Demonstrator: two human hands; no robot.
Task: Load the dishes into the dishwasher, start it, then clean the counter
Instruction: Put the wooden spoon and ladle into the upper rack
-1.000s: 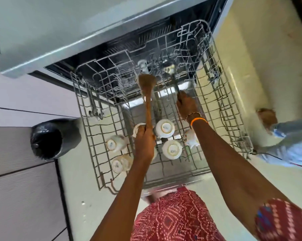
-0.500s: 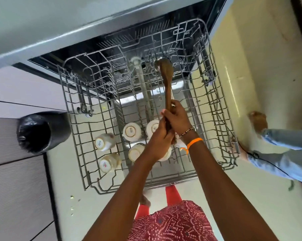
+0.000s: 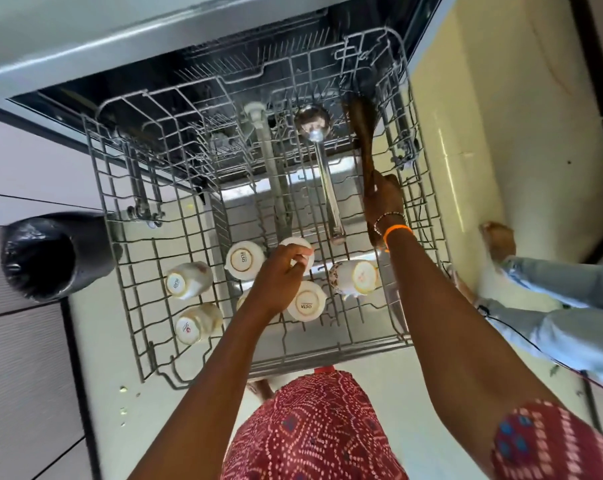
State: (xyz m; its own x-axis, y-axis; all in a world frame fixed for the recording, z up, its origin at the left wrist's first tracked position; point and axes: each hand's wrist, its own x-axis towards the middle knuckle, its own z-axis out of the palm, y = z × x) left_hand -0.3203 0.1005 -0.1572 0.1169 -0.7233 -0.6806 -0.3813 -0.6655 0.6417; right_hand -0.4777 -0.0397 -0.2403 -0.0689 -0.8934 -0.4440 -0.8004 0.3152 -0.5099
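The pulled-out upper wire rack of the dishwasher holds several white cups standing upside down near its front. A steel ladle lies lengthwise in the rack's middle. My right hand grips the handle of a dark wooden spoon at the rack's right side, bowl end pointing toward the back. My left hand hovers over the cups with loosely curled fingers and holds nothing.
A black-lined trash bin stands left of the rack. Another person's jeans-clad legs and bare foot are close on the right. The counter edge overhangs the dishwasher. Crumbs dot the floor at lower left.
The wooden spoon went from my left hand into my right, which carried it to the rack's right side. My left hand let go and dropped back over the cups.
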